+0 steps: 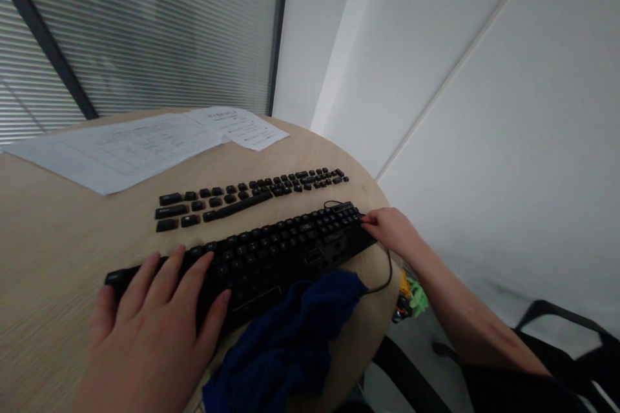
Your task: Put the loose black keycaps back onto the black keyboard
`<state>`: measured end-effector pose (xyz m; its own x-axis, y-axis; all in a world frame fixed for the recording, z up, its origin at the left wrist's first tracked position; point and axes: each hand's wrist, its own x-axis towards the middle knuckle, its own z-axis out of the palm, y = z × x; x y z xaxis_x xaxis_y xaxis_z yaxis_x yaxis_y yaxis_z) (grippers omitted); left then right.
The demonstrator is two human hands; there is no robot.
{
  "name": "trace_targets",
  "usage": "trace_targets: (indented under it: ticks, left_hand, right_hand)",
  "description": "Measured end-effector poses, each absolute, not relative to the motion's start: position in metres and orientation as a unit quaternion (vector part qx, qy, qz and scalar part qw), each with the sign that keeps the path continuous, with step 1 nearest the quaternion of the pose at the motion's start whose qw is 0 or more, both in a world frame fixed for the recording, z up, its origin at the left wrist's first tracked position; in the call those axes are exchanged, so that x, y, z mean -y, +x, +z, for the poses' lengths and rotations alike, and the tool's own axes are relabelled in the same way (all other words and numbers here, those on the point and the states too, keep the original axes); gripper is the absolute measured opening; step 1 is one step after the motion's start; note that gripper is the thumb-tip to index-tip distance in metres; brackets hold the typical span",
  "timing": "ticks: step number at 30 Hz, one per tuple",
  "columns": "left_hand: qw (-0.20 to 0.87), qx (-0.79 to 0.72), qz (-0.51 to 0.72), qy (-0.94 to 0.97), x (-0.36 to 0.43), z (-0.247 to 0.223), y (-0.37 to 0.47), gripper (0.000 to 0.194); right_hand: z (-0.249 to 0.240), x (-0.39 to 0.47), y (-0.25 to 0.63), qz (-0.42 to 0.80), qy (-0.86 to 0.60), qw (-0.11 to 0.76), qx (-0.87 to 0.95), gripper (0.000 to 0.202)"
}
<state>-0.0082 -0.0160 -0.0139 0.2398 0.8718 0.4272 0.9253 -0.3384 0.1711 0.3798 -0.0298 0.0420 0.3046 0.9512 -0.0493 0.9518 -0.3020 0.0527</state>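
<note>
Illegibly printed papers (pixel 140 150) lie beyond the keyboard (pixel 276 251).

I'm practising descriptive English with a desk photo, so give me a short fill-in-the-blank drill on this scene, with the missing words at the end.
The crumpled cloth beside the long black keyboard is dark ____ in colour.
The person's left hand spreads over one end of the keyboard; at the other end is the ____ hand.
The loose black plastic keycaps lie between the keyboard and the printed white sheets of ____.

Missing words: blue; right; paper.
</note>
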Motion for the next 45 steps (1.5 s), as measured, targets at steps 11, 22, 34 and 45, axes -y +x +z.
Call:
trace_targets:
  ticks: [11, 22, 34, 45]
  left_hand:
    - [0.061, 0.582, -0.209, -0.783, 0.017, -0.005, -0.006, 0.072]
    - [0.053, 0.59, -0.166, -0.788, 0.018, 0.002, -0.006, 0.066]
    - [0.078, 0.611, -0.123, -0.778, 0.02, 0.007, -0.002, 0.054]
    - [-0.001, 0.629, -0.112, -0.769, 0.029, 0.019, 0.001, 0.057]
  right_hand:
    - [0.011, 0.05, 0.406, 0.055, 0.77, -0.191, -0.607, 0.044]
    - [-0.004, 0.046, 0.404, 0.071, 0.735, -0.13, -0.662, 0.054]
    - [0.009, 0.041, 0.392, 0.09, 0.749, -0.088, -0.65, 0.044]
    - [0.031, 0.017, 0.392, 0.082, 0.729, 0.01, -0.679, 0.043]
